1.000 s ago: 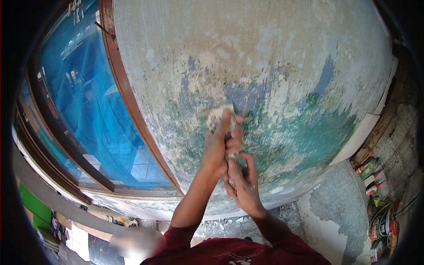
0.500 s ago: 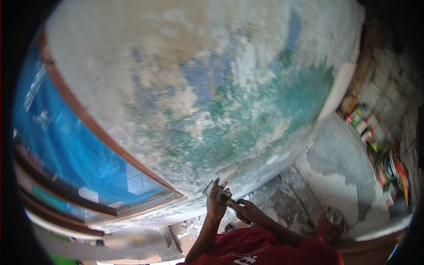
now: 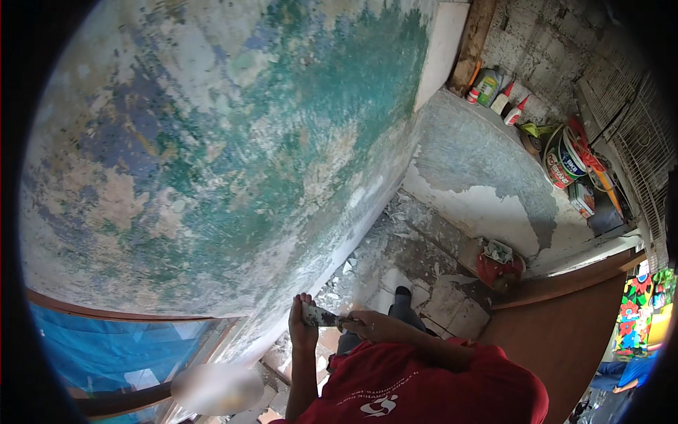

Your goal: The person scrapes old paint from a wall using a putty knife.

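Note:
Low in the view, a paint-speckled scraper (image 3: 321,318) lies crosswise between my two hands. My left hand (image 3: 302,326) has its fingers curled up at the blade end, while my right hand (image 3: 364,326) is closed round the handle. Both are held in front of my red shirt, near the foot of the patchy green, blue and cream wall (image 3: 240,141). Flakes of old paint (image 3: 395,212) litter the floor beside the wall.
A ledge (image 3: 480,162) on the right carries several bottles (image 3: 487,90), a tub (image 3: 565,157) and wire mesh (image 3: 621,127). A red bucket (image 3: 500,268) stands below, beside a wooden panel (image 3: 544,332). A blue-covered window (image 3: 113,353) is lower left; someone's blue sleeve (image 3: 635,371) shows far right.
The view has swung rightward, showing more floor and ledge. My hands and the scraper have come away from the wall surface and dropped toward my body.

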A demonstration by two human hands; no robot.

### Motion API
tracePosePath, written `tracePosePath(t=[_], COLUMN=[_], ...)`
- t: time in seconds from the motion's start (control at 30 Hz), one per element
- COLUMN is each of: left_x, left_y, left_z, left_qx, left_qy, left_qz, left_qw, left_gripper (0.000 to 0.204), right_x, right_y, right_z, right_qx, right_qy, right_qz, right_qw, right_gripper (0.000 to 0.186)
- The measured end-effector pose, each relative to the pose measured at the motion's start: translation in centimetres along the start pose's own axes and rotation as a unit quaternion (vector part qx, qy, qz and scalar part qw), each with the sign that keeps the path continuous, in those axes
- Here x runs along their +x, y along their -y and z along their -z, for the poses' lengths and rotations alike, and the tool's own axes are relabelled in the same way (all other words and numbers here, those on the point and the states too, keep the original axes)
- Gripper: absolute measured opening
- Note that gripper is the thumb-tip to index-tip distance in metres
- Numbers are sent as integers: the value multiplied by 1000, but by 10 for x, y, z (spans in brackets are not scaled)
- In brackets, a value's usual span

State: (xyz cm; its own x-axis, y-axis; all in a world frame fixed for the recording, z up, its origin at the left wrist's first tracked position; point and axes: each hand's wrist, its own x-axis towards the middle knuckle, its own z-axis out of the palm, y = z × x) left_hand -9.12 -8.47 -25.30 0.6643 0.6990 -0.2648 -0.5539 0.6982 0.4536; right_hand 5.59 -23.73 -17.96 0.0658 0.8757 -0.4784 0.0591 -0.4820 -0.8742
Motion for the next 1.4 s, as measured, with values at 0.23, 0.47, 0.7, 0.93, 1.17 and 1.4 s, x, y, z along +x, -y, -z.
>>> tracePosePath(t=[0.23, 0.47, 0.7, 0.93, 1.17, 1.4], left_x=[14, 36, 70, 89, 150, 202], left_y=[56, 174, 287, 307, 316, 308], left_z=[-65, -142, -209, -283, -272, -275], left_qx=[170, 189, 250, -10, 25, 60], left_qy=[-94, -48, -22, 28, 63, 97], left_qz=[-19, 61, -6, 115, 161, 156], left_qw=[981, 979, 968, 993, 985, 981], left_gripper=[33, 35, 25, 29, 37, 40], right_x=[-68, -126, -173, -158, -113, -74], right_y=[20, -43, -67, -87, -99, -60], right_z=[68, 166, 266, 335, 349, 371], right_qx=[52, 67, 93, 243, 150, 163], right_qy=[-58, -163, -147, 13, -114, -64], right_qz=[-23, -21, -63, -104, -2, -74], right_qw=[997, 984, 983, 964, 982, 982], right_gripper=[29, 27, 34, 30, 54, 44])
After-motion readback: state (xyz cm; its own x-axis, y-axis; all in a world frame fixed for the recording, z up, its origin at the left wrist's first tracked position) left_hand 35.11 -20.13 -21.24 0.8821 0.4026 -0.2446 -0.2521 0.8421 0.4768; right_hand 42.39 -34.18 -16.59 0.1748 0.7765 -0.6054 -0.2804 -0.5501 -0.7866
